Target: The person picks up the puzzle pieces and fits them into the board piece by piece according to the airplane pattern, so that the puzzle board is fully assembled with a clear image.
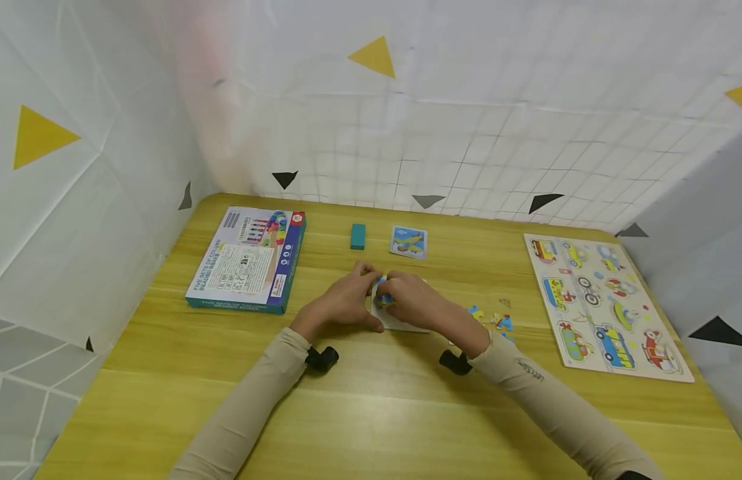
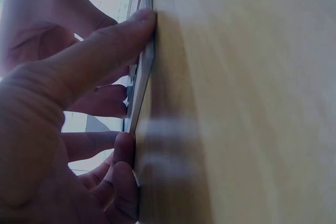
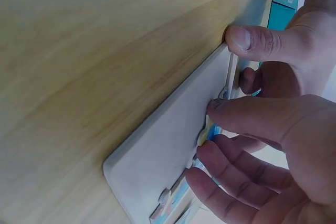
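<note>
A small pale puzzle board [image 3: 157, 135] lies on the table between the hands. The left hand [image 1: 347, 300] grips its left side, thumb at the near corner and fingers round the far corner; in the left wrist view the thumb [image 2: 105, 53] presses on the edge. Reaching over the board, the right hand [image 1: 419, 300] pinches a yellow and blue jigsaw piece [image 3: 203, 134] between thumb and fingers, close on the board's surface. Other joined pieces [image 3: 181, 192] with blue and red print show along the far part of the board. The fingers partly cover the picture.
Loose jigsaw pieces [image 1: 503, 321] lie right of the right wrist. Behind the hands are an airplane picture card [image 1: 409, 243] and a small teal box [image 1: 358, 237]. A beaded-toy box [image 1: 247, 260] sits left, a wooden vehicle puzzle board [image 1: 611, 307] right.
</note>
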A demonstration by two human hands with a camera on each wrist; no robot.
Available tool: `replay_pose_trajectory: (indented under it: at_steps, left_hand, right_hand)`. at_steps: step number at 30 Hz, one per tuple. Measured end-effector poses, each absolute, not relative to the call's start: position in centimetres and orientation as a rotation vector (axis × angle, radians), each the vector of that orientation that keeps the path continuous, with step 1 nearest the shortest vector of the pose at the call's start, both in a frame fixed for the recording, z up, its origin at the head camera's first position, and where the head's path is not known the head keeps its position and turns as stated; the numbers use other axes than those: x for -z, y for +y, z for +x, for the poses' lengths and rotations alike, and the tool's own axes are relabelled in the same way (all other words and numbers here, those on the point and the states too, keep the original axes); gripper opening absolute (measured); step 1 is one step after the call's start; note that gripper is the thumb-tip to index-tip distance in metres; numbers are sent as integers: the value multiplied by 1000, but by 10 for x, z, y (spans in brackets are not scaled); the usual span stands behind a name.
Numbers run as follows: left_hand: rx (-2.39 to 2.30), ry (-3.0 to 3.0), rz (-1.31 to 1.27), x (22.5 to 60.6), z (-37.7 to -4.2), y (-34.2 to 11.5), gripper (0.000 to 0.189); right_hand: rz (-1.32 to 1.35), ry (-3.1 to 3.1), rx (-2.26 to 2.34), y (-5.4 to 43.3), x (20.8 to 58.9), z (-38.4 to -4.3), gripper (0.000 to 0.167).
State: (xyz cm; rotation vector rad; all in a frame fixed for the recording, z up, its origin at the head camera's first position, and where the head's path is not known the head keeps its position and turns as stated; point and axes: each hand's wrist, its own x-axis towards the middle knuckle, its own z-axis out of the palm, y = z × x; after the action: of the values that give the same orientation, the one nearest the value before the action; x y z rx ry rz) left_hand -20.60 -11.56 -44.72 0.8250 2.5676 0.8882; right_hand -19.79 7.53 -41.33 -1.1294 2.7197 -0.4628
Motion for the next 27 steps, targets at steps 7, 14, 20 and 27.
replay_pose_trajectory:
  at_steps: [7,14,20,27]
  left_hand:
    - [-902,2562,841,447,-206,-117,99]
    - [-900,2565,836,448,-207,-116,99]
    - [-897,2566,835,449,-206,-116,99]
    - [-890,2565,839,449,-207,-116,100]
  right_hand:
    - [-1189,2714,429,73,412,-199,17]
    - [-1204,2706,410,73,411,-200,17]
    - [-1164,2710,422,72,411,-199,19]
    - [-1168,2718,403,72,411,-200,19]
